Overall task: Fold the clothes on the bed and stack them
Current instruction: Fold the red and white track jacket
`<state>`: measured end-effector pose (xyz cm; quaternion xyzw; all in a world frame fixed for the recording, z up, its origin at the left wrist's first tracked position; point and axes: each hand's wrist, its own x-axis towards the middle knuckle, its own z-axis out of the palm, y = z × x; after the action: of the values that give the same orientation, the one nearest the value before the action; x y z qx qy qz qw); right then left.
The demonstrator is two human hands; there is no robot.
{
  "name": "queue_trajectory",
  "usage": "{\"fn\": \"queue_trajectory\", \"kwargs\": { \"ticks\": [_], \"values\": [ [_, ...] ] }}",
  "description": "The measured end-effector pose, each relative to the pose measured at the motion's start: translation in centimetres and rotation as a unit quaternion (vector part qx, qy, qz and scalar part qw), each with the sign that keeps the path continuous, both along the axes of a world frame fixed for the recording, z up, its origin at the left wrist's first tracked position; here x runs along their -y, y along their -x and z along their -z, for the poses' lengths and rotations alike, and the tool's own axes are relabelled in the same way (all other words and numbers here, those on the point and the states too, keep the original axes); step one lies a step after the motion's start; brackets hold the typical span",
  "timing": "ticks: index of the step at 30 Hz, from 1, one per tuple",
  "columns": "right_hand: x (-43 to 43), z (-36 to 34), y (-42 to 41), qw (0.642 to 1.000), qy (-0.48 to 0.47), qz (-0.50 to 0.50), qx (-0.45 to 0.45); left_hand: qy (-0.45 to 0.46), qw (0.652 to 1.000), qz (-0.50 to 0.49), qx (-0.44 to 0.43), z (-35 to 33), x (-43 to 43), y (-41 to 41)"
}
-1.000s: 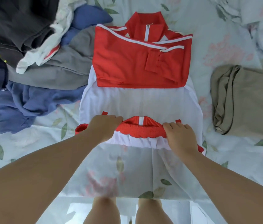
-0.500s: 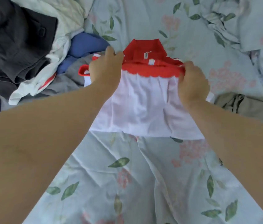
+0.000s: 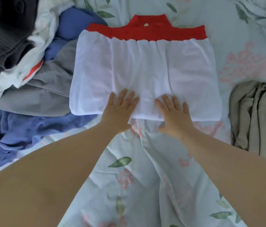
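Note:
A red and white jacket [image 3: 145,71] lies folded in half in the middle of the bed, white side up, with its red hem band and collar at the far edge. My left hand [image 3: 120,108] lies flat with straight fingers on the jacket's near folded edge, left of centre. My right hand [image 3: 174,112] lies flat beside it on the same edge, fingers spread. Neither hand grips the cloth.
A heap of unfolded clothes lies at the left: a blue garment [image 3: 14,131], a grey one [image 3: 47,89], a white one with a red stripe [image 3: 22,69] and a dark one [image 3: 3,30]. A folded khaki garment [image 3: 258,117] lies at the right. The floral bedsheet [image 3: 145,177] spreads below.
Both hands carried the jacket's red bottom hem away from me and laid it over the red top half. They then let go and came back flat onto the near fold.

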<state>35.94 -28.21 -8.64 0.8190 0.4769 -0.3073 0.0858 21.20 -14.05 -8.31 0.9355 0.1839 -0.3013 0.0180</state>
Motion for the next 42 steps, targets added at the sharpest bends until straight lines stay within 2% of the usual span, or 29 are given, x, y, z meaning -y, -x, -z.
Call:
{"fn": "queue_trajectory", "kwargs": {
  "ticks": [3, 5, 7, 12, 16, 19, 22, 27, 29, 31, 32, 33, 34, 36, 37, 39, 42],
  "values": [
    [-0.4, 1.3, -0.8, 1.0, -0.023, -0.006, 0.01, -0.042, 0.994, 0.04, 0.091, 1.2, -1.0, 0.0],
    [-0.6, 1.9, -1.4, 0.996, -0.081, -0.029, 0.028, -0.074, 0.986, 0.07, 0.129, 1.8, -1.5, 0.2],
    [-0.8, 2.0, -2.0, 0.986, -0.158, -0.031, 0.041, -0.058, 0.987, 0.067, 0.13, 1.6, -1.6, -0.1],
    [-0.9, 0.2, -2.4, 0.991, -0.129, 0.034, -0.028, 0.012, 0.979, 0.014, 0.203, 0.5, -1.5, -0.4],
    [0.8, -1.9, -1.6, 0.996, -0.075, 0.041, -0.035, 0.061, 0.993, -0.02, 0.097, -1.5, -0.2, 0.1],
    [3.1, -3.8, -0.2, 0.996, -0.003, 0.015, -0.093, 0.127, 0.991, -0.042, 0.024, -3.1, 1.8, 1.2],
    [5.5, -5.2, 2.2, 0.986, 0.08, -0.013, -0.146, 0.179, 0.981, -0.024, -0.069, -4.3, 4.3, 3.1],
    [8.5, -5.6, 5.3, 0.941, 0.209, -0.068, -0.256, 0.245, 0.952, 0.049, -0.179, -4.8, 7.6, 6.2],
    [8.8, -5.1, 5.4, 0.92, 0.224, -0.047, -0.319, 0.29, 0.934, 0.004, -0.208, -4.9, 7.7, 6.5],
    [8.0, -4.9, 4.7, 0.904, 0.168, 0.088, -0.384, 0.33, 0.925, -0.086, -0.167, -5.0, 7.0, 5.7],
    [7.4, -4.7, 4.2, 0.9, 0.112, 0.17, -0.385, 0.323, 0.931, -0.123, -0.121, -4.8, 6.4, 5.0],
    [6.7, -4.6, 3.5, 0.903, 0.049, 0.234, -0.356, 0.296, 0.941, -0.154, -0.065, -4.6, 5.7, 4.2],
    [5.9, -4.4, 2.8, 0.917, -0.006, 0.258, -0.304, 0.256, 0.949, -0.183, -0.005, -4.4, 5.0, 3.4],
    [4.3, -4.0, 1.2, 0.941, -0.091, 0.255, -0.202, 0.189, 0.945, -0.247, 0.1, -3.8, 3.4, 2.1],
    [3.7, -3.7, 0.3, 0.942, -0.127, 0.26, -0.173, 0.172, 0.935, -0.279, 0.138, -3.4, 2.5, 1.4],
    [2.5, -2.8, -1.5, 0.933, -0.15, 0.286, -0.159, 0.16, 0.918, -0.322, 0.168, -2.4, 0.6, 0.0],
    [1.4, -1.4, -3.5, 0.917, -0.092, 0.323, -0.214, 0.151, 0.926, -0.328, 0.113, -1.3, -1.6, -1.4]
  ]
}}
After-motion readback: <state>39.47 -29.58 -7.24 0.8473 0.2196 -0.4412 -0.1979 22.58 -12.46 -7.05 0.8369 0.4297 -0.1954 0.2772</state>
